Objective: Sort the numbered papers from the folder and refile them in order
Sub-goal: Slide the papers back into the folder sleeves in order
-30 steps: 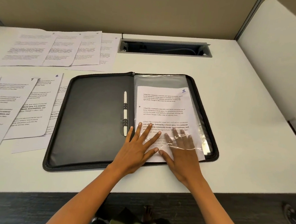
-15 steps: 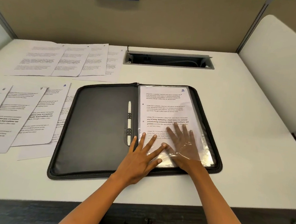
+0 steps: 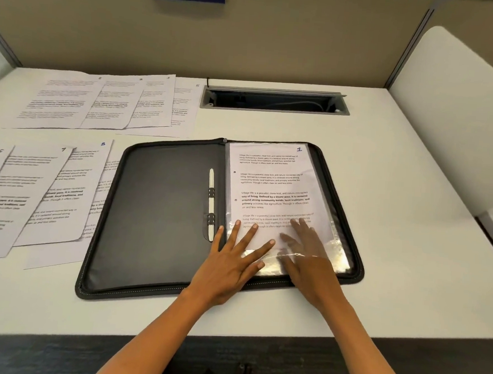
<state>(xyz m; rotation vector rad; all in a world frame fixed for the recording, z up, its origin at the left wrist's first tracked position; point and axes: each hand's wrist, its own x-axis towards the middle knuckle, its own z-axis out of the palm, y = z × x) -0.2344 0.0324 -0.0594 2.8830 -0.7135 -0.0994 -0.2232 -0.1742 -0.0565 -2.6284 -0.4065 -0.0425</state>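
Change: sheet 1 [image 3: 272,182] has slid fully up into the folder [image 3: 162,210] sleeve | Hands: your left hand [image 3: 228,261] presses flat, your right hand [image 3: 308,249], fingers straight, lies inside the sleeve | Meaning: first page filed; others wait.

Two bare forearms reach into view from the bottom edge, no sleeves, watch, bracelets or rings visible on the left hand [image 3: 228,268] or the right hand [image 3: 311,267]; fingernails are short and unpainted.
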